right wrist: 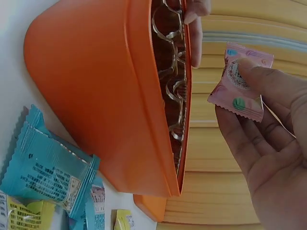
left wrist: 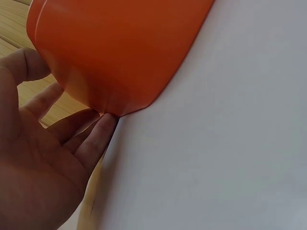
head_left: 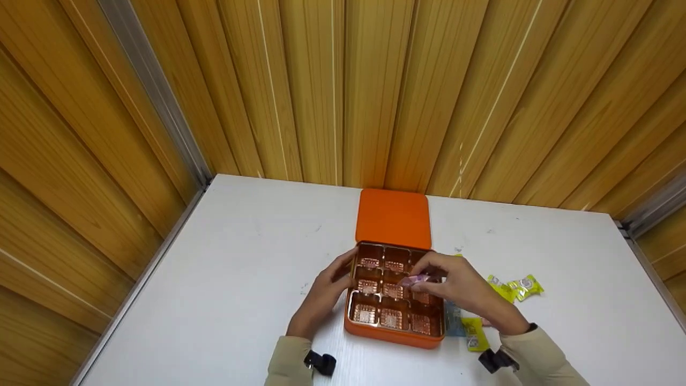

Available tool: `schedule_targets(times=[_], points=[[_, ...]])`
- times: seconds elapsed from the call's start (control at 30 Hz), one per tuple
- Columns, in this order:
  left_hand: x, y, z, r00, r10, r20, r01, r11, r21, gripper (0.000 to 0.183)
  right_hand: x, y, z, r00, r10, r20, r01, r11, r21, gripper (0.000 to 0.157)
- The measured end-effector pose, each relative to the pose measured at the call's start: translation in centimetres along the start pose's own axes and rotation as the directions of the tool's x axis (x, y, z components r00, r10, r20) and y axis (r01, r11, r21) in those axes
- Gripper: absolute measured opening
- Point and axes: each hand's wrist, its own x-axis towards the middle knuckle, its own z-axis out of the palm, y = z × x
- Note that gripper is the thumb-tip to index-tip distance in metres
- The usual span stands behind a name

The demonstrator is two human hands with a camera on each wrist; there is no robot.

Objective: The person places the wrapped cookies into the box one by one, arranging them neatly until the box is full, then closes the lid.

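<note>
An orange tin box [head_left: 394,336] lies with its lid [head_left: 394,217] folded back, and a tray with square compartments [head_left: 392,317] fills it. Over the right part of the tray, my right hand [head_left: 455,281] pinches a small pink wrapped candy [right wrist: 240,81] between thumb and fingers. My left hand [head_left: 321,289] rests its fingertips against the box's left side and far left corner. In the left wrist view, its fingers [left wrist: 98,139] touch the orange wall low down. The compartments in sight hold no candy; the far right ones are partly hidden by my right hand.
Right of the box lie several wrapped candies: a yellow one [head_left: 475,333], a blue one [right wrist: 50,165] close to the box wall and more yellow ones [head_left: 526,287] farther right. The white table [head_left: 257,268] meets a wood-patterned wall [head_left: 311,96] behind the lid.
</note>
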Motion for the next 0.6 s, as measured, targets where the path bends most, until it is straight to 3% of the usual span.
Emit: schedule_targets(times=[0.27, 0.6], points=[[-0.1, 0.0, 0.0, 1.000, -0.004, -0.010, 0.004, 1.000, 0.007, 0.068, 1.1, -1.1, 0.9, 0.995, 0.027, 0.096, -0.026, 1.000, -0.007, 0.019], [0.0, 0.0, 0.0, 1.000, 0.019, -0.004, -0.019, 1.000, 0.006, 0.068, 2.5, -1.8, 1.9, 0.990, -0.086, 0.112, 0.101, 0.986, -0.130, 0.020]])
